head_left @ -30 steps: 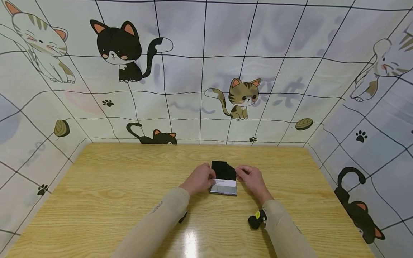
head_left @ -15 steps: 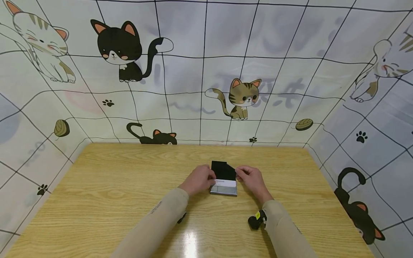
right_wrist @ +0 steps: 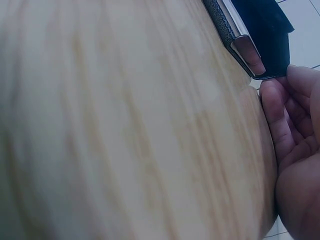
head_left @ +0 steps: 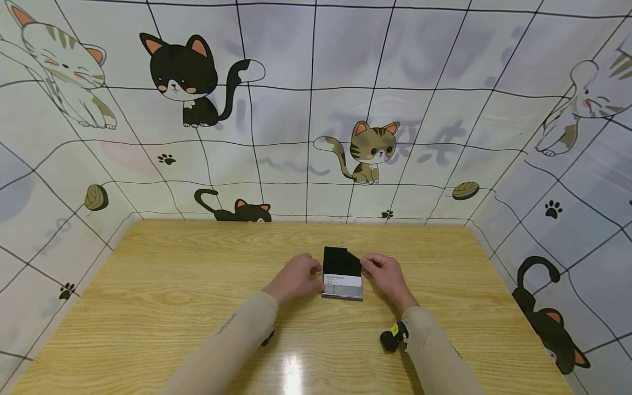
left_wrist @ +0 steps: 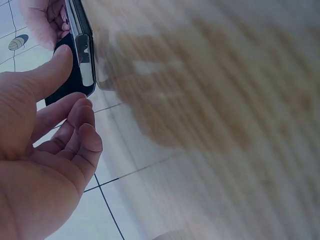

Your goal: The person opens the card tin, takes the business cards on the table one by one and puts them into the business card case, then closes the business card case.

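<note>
A small business card case [head_left: 343, 291] lies on the table with its black lid flap [head_left: 339, 261] raised and folded back. A white card [head_left: 340, 280] with printed lines shows across its front. My right hand [head_left: 388, 276] pinches the lid's right edge between thumb and fingers, as the right wrist view shows at the lid's corner [right_wrist: 272, 55]. To the left, my left hand [head_left: 297, 278] is beside the case with its fingers loosely bent. Seen from the left wrist, the left thumb and fingers are apart, near the case's end [left_wrist: 85, 55]. Whether a fingertip touches it I cannot tell.
The wooden table [head_left: 197, 274] reaches to a cloth backdrop [head_left: 281, 109] printed with cats and grid lines on several sides. A black wrist camera [head_left: 391, 340] is strapped below the right hand. Light glares off the table near its front.
My left hand has loosened from the card case and drawn back to the left, uncovering more of the white card. My right hand has stayed on the lid's edge.
</note>
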Motion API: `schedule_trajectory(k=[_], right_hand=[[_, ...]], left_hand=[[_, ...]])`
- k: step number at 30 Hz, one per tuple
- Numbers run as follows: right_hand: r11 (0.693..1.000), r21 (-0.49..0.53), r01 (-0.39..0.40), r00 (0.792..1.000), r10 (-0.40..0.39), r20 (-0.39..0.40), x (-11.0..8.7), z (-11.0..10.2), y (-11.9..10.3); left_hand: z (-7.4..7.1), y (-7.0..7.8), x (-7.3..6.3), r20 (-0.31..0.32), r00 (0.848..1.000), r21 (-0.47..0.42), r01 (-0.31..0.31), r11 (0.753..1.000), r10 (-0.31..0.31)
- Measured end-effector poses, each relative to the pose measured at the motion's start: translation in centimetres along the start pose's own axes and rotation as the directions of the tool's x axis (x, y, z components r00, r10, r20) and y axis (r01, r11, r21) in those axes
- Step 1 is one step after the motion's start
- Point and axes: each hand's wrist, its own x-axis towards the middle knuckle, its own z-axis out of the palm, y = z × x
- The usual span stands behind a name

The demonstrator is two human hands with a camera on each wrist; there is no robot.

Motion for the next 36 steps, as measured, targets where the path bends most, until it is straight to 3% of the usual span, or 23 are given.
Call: schedule_trajectory(k=[10, 21, 29, 36], right_hand=[[1.0, 0.008, 0.0, 1.0, 0.0, 0.008, 0.0, 0.1, 0.0], [1.0, 0.005, 0.018, 1.0, -0.018, 0.003, -0.1, 0.1, 0.0], [1.0, 0.015, 0.0, 0.999, -0.001, 0.036, -0.3, -0.2, -0.2], [1.0, -0.01, -0.005, 0.999, 0.005, 0.052, -0.6, -0.5, -0.6]], left_hand=[[0.2, 0.8, -0.8, 0.03, 0.999, 0.011, 0.029, 1.0, -0.029], [0.6, 0.9, -1.0, 0.003, 1.0, 0.009, 0.03, 1.0, -0.03], [0.8, 0.9, -1.2, -0.012, 0.996, -0.004, 0.094, 0.996, -0.094], [0.7, 1.1, -1.1, -0.017, 0.996, -0.032, 0.082, 0.996, -0.083]])
